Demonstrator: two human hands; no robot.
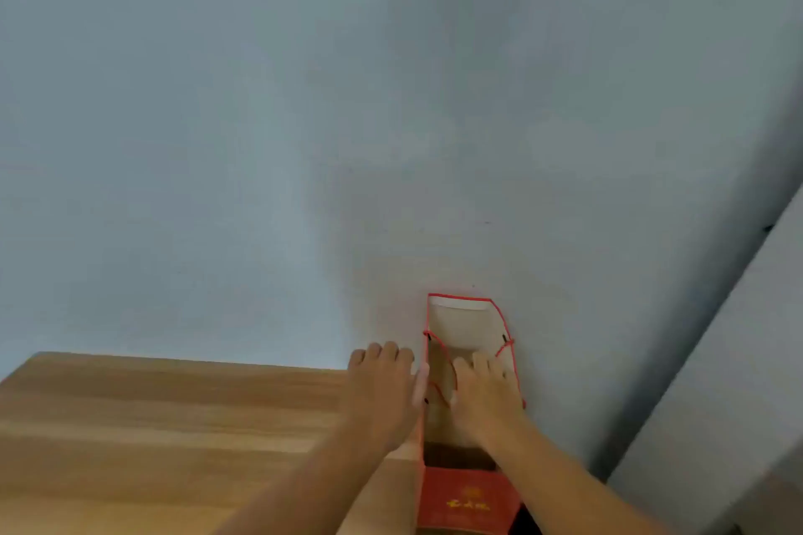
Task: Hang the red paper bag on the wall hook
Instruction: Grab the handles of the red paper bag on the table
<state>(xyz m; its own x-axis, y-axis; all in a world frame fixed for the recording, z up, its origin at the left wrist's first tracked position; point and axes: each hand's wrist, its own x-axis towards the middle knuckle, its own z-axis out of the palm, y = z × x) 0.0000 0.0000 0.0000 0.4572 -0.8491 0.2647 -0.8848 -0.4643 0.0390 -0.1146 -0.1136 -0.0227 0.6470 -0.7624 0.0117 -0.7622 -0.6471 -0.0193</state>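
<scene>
The red paper bag (467, 500) stands upright against the pale wall, just right of the wooden table. I look down into its open mouth, where the beige inside shows. Red cord handles droop over the left and right rims. My left hand (382, 391) lies along the bag's left wall, thumb at the rim and fingers stretched toward the wall. My right hand (484, 393) is at the right rim, with its thumb and fingers over the opening. No wall hook is in view.
The wooden table (165, 426) fills the lower left, its far edge against the blue-grey wall (391, 100). A pale vertical panel or door edge (717, 382) rises at the right, close to the bag.
</scene>
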